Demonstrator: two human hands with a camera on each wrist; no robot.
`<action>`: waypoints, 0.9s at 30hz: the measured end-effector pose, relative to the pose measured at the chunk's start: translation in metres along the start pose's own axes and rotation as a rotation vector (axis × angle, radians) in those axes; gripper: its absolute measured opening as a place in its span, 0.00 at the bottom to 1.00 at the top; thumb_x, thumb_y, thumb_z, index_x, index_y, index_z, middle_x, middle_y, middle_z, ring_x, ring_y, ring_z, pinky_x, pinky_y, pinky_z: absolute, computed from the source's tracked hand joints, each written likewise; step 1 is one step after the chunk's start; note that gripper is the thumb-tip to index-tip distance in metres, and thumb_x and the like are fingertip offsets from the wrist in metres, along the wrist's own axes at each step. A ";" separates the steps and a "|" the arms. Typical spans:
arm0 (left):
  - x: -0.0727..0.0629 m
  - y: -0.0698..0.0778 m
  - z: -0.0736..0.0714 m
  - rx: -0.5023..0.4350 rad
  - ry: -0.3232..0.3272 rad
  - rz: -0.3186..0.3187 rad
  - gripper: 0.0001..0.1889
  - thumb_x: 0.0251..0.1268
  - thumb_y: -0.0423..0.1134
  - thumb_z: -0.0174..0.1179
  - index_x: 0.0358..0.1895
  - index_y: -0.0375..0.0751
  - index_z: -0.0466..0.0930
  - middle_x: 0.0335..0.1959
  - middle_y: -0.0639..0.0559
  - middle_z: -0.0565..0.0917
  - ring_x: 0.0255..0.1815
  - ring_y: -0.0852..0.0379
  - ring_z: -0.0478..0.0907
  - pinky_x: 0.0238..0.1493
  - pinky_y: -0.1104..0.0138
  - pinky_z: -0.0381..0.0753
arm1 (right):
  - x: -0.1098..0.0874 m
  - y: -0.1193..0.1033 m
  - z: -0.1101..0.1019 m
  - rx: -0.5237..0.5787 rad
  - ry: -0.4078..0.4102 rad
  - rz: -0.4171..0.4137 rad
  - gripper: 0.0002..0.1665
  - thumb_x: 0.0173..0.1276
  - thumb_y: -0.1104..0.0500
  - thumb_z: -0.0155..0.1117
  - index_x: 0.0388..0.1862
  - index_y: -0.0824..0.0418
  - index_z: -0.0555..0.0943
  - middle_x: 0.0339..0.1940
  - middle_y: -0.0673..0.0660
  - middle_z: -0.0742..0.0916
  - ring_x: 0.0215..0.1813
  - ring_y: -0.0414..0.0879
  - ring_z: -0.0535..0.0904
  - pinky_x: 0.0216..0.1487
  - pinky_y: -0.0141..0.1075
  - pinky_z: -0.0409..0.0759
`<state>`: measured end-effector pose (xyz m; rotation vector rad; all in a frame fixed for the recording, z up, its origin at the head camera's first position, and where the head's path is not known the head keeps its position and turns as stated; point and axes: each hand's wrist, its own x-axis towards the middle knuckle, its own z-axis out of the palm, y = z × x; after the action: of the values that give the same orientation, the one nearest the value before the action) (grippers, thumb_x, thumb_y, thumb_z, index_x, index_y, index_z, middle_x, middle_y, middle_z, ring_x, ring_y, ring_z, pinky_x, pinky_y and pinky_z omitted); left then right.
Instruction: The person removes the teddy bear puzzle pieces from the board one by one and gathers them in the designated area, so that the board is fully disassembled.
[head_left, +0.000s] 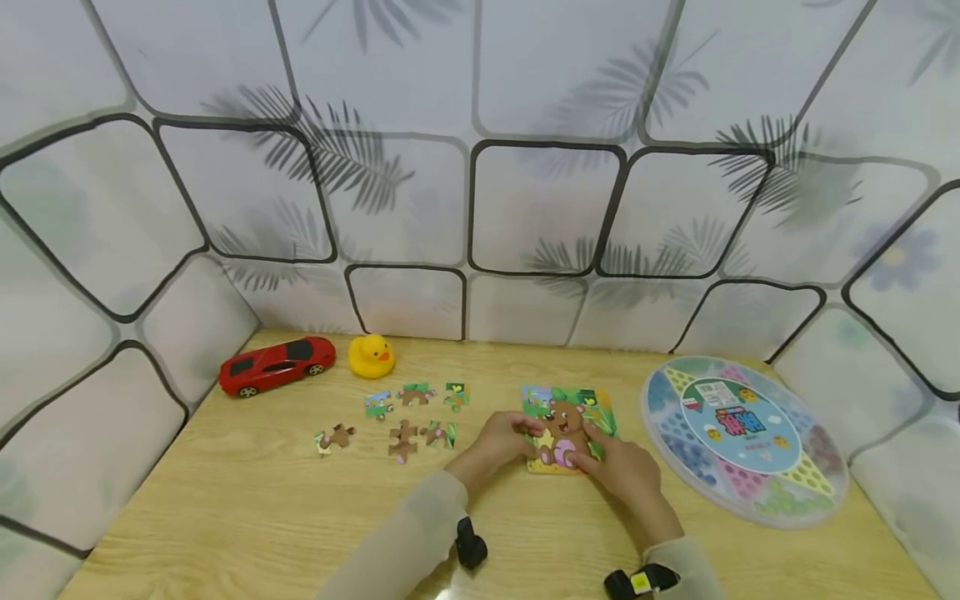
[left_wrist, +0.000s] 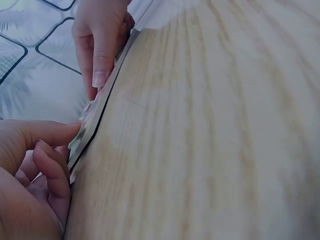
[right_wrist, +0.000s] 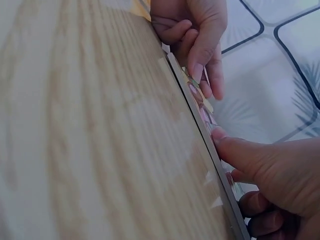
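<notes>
A jigsaw puzzle (head_left: pixel 566 408) with a brown bear picture lies in its thin square board on the wooden table. My left hand (head_left: pixel 504 437) grips it at the left side, by the yellow patch. On the right side my right hand (head_left: pixel 626 475) holds it, thumb on the pink belly and index finger higher up on the bear. In the left wrist view, the left hand (left_wrist: pixel 35 170) is at the board's rim. The right wrist view has the right hand's thumb (right_wrist: pixel 235 145) on the picture. Whether single pieces are pinched is hard to see.
Several loose puzzle pieces (head_left: pixel 403 440) lie left of the board. Behind them stand a red toy car (head_left: pixel 277 367) and a yellow rubber duck (head_left: pixel 371 357). A round board game case (head_left: pixel 742 437) lies to the right. Patterned fabric walls (head_left: pixel 540 208) border the table.
</notes>
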<state>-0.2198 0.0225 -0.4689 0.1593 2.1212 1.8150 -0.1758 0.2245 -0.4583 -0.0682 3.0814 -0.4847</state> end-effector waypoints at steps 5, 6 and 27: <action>-0.002 0.005 -0.002 -0.049 -0.022 -0.035 0.17 0.43 0.20 0.68 0.40 0.35 0.84 0.35 0.50 0.83 0.37 0.57 0.77 0.38 0.69 0.80 | -0.004 -0.002 -0.001 0.018 0.005 0.002 0.44 0.58 0.31 0.60 0.68 0.53 0.70 0.31 0.65 0.85 0.20 0.49 0.74 0.17 0.39 0.66; -0.002 0.006 -0.003 -0.050 -0.025 -0.038 0.17 0.44 0.20 0.68 0.41 0.35 0.84 0.35 0.50 0.84 0.36 0.58 0.77 0.36 0.70 0.79 | -0.004 -0.002 -0.001 0.019 0.008 0.000 0.44 0.58 0.31 0.60 0.68 0.54 0.71 0.29 0.65 0.85 0.19 0.48 0.73 0.16 0.39 0.65; -0.005 0.002 -0.011 -0.168 -0.123 -0.022 0.14 0.55 0.24 0.64 0.47 0.33 0.83 0.41 0.49 0.85 0.25 0.63 0.76 0.28 0.73 0.78 | -0.004 -0.002 -0.001 0.022 0.024 0.001 0.44 0.57 0.30 0.60 0.66 0.54 0.72 0.29 0.65 0.85 0.20 0.50 0.75 0.17 0.41 0.66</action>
<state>-0.2193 0.0112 -0.4649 0.1992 1.8713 1.9083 -0.1721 0.2232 -0.4570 -0.0608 3.0983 -0.5233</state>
